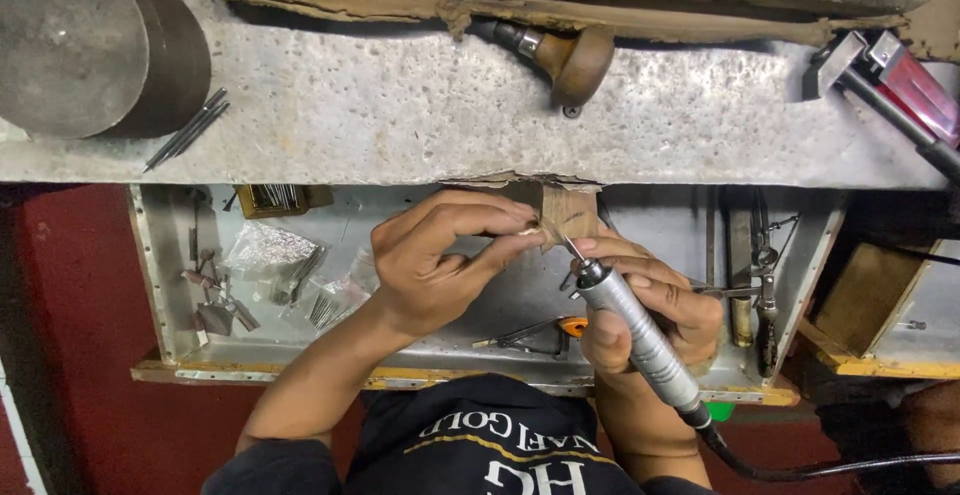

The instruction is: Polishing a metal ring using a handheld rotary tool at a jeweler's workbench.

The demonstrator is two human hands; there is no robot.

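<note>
My left hand sat left of my right hand, both over the open drawer below the bench top; a metal cylinder stood far left on it.

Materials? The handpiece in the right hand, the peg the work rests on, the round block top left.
Handpiece: metal, seemingly; silvery knurled barrel with glints.
Peg: probably wood; tan, worn, scored.
Round block: likely steel; dull grey, flat machined-looking face.

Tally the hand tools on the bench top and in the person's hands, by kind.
Rotary handpiece, held in the right hand: 1
Wooden-handled tool on the bench top: 1
Red-bodied tool at the bench's right end: 1
Thin dark rods beside the round metal block: 2, possibly more
Left hand: pinches something too small to identify at the wooden peg
Total: 5
</note>
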